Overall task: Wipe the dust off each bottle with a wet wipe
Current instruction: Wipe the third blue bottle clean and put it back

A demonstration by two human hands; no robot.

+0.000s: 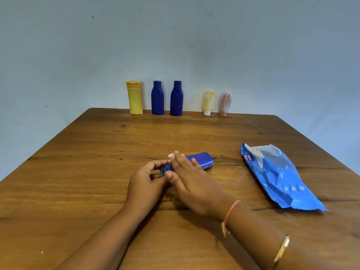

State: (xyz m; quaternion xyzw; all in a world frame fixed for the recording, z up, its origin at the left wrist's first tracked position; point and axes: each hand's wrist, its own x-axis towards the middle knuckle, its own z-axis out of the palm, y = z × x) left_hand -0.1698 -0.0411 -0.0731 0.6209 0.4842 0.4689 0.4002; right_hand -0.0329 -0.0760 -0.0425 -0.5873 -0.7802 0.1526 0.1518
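A blue bottle (202,160) lies on its side in the middle of the wooden table (78,172). My left hand (145,182) grips its cap end with curled fingers. My right hand (187,178) lies across the bottle with straight fingers, pressing a small white wet wipe (171,155) whose corner shows past the fingertips. At the table's far edge stand a yellow bottle (134,98), two blue bottles (157,98) (176,99), a cream tube (208,103) and a pink tube (225,104), both tubes on their caps.
A blue pack of wet wipes (280,178) lies flat on the right side of the table. A pale blue wall rises directly behind the row of bottles. White dusty smears mark the wood near the far edge.
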